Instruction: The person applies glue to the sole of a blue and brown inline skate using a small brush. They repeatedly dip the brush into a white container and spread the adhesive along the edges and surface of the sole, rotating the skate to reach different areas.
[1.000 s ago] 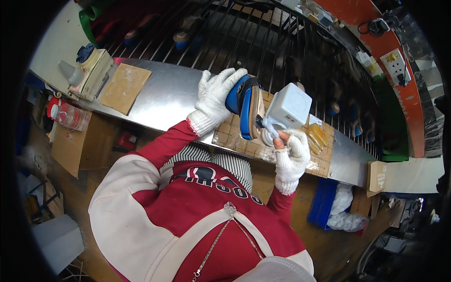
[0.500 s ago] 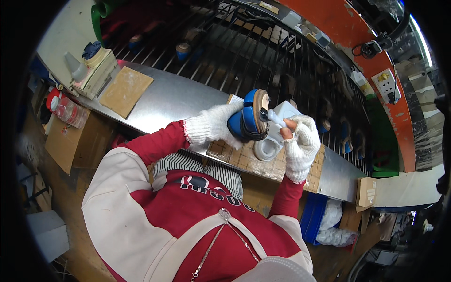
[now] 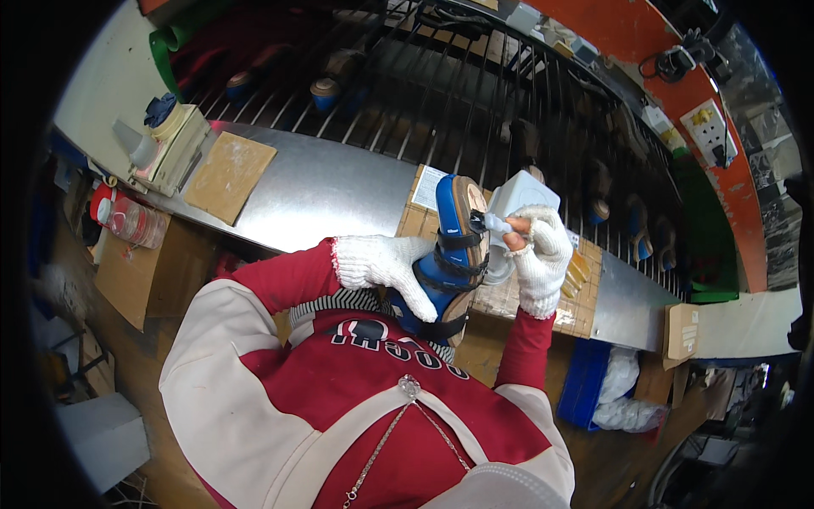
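Gloved hands working on a blue sandal at the bench.

Close to the chest, the left hand [image 3: 386, 267] wraps around the blue sandal [image 3: 452, 254], held upright above the bench edge. The right hand [image 3: 538, 254] pinches a small brush [image 3: 492, 224] against its tan footbed. Behind them sit a white container [image 3: 521, 197], the steel bench [image 3: 322, 191] and a dark wire rack [image 3: 407, 85].

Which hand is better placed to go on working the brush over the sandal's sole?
Right, probably. The right hand holds the small brush with its tip at the blue sandal's tan sole. The left hand is taken up gripping the sandal from the side.
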`<state>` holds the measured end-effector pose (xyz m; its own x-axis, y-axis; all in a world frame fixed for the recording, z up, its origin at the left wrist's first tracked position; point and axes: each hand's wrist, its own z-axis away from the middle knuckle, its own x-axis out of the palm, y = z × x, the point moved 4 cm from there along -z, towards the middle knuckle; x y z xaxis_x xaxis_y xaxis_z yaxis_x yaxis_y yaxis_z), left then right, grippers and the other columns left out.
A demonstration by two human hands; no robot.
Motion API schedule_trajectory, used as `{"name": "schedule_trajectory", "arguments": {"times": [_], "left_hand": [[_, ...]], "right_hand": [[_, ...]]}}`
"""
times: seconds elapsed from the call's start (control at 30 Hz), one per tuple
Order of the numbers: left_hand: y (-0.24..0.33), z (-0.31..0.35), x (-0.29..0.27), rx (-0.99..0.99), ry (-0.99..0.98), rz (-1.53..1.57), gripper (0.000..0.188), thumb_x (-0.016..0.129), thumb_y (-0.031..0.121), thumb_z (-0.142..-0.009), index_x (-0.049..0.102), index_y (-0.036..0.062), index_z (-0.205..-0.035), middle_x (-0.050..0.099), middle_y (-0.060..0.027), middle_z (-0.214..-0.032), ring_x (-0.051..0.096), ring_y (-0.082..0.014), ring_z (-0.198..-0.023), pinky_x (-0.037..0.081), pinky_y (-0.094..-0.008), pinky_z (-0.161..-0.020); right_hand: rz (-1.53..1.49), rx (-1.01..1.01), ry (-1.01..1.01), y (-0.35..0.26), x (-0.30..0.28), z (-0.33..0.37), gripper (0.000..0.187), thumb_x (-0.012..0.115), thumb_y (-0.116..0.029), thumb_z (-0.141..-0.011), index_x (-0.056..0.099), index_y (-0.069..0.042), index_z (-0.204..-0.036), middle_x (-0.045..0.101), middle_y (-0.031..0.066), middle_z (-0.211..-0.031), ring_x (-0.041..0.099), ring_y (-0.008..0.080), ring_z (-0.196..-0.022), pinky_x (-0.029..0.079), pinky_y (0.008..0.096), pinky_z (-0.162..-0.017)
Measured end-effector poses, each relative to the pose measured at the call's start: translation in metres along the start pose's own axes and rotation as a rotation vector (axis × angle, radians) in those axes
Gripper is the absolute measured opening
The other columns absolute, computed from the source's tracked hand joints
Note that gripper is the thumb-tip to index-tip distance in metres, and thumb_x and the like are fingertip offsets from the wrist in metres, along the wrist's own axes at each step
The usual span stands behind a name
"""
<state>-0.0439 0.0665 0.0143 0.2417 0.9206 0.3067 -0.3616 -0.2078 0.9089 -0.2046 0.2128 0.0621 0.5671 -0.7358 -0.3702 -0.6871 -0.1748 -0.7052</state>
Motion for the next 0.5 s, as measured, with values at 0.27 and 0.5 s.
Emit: {"name": "schedule_trajectory", "arguments": {"times": [0.27,0.5], "left_hand": [[-0.018,-0.003,-0.007,-0.007,0.047,0.124,0.092,0.091,0.017,-0.071,0.042,0.0004,-0.147,0.056,-0.0177,-0.140,0.054,-0.0284,-0.130,0.044,-0.0402,-0.110],[-0.043,-0.009,-0.034,0.343,0.200,0.636,0.102,0.079,0.056,-0.073,0.037,0.0078,-0.152,0.048,-0.0146,-0.151,0.051,-0.0304,-0.134,0.043,-0.0488,-0.114]], "right_hand": [[-0.122,0.271,0.011,0.033,-0.020,0.061,0.017,0.076,-0.004,-0.080,0.076,0.001,-0.096,0.065,0.0084,-0.089,0.062,0.0164,-0.081,0.048,0.0295,-0.070],[0.652,0.565,0.010,0.045,-0.053,0.131,0.008,0.075,-0.014,-0.082,0.072,-0.009,-0.088,0.066,0.0040,-0.085,0.062,0.0230,-0.076,0.042,0.0377,-0.073]]}}
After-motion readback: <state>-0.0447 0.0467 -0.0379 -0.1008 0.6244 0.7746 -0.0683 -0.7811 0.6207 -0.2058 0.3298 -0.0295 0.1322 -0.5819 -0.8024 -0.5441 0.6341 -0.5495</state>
